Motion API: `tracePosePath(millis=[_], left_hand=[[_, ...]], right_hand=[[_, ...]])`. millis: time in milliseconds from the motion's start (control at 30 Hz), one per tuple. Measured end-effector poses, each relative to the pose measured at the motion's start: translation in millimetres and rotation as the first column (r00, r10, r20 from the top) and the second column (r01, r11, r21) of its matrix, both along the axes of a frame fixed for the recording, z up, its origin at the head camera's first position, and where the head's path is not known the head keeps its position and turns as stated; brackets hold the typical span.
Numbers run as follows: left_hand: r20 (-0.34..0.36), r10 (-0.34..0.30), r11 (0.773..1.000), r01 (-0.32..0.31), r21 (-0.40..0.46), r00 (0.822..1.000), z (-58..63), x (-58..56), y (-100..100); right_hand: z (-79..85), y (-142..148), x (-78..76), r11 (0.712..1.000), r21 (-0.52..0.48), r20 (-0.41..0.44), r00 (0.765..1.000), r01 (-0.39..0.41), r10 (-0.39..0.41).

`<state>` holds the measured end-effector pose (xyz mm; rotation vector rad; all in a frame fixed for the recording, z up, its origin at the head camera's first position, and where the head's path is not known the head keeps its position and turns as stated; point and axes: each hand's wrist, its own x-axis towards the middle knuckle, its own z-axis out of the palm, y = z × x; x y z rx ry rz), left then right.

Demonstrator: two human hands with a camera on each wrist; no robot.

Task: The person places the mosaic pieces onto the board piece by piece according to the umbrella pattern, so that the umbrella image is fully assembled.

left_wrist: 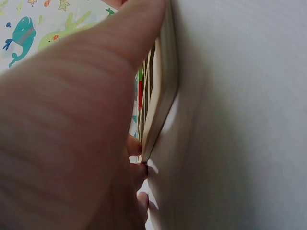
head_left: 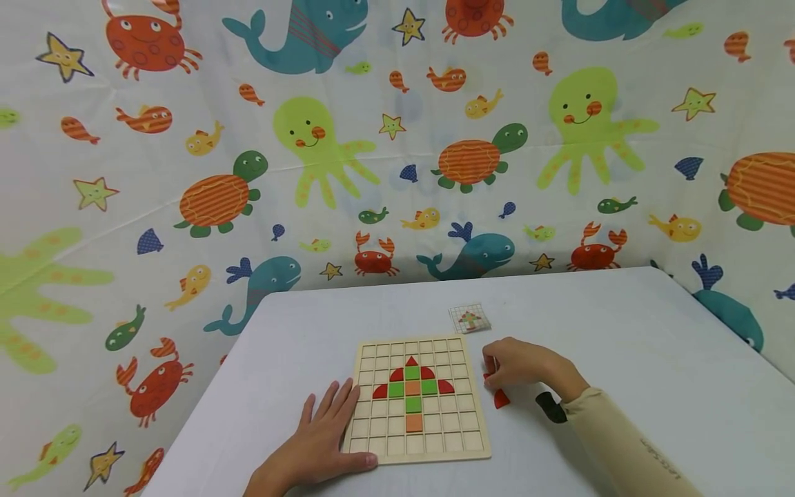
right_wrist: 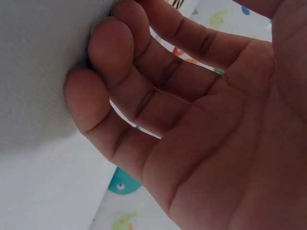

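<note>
A wooden grid board [head_left: 452, 422] lies on the table, with red, green and orange pieces set in its squares as an arrow-like shape. My left hand [head_left: 317, 440] rests flat along its left side, fingers straight, the thumb at the near left corner. In the left wrist view, that hand lies against the board's edge [left_wrist: 165, 72]. Right of the board, my right hand [head_left: 523, 362] bends its fingertips to the tabletop by a red piece [head_left: 486, 377], partly hidden; whether they pinch it is unclear. Nearer me lies a red quarter-circle piece [head_left: 501, 399].
Behind the board lies a small pattern card [head_left: 470, 318] showing a similar coloured figure on a grid. The white table [head_left: 596, 310] ends at a curtain [head_left: 397, 186] printed with sea animals. A dark strap [head_left: 551, 407] hangs by the right wrist.
</note>
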<state>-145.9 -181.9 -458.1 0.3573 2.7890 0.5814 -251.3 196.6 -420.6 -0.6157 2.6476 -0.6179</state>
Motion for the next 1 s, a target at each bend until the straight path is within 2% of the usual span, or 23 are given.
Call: tracePosePath(millis=[233,1000], left_hand=[[0.002,0.016,1.0,-0.016,-0.013,1.0,1.2,2.0,2.9],[0.002,0.014,1.0,-0.014,-0.005,1.0,1.2,3.3,3.5]], right_hand=[[0.7,1.4,0.0,1.0,-0.008,-0.007,1.0,-0.012,0.012],[2.7,-3.8,4.7,0.998,0.052,0.007,0.999,0.038,-0.039]])
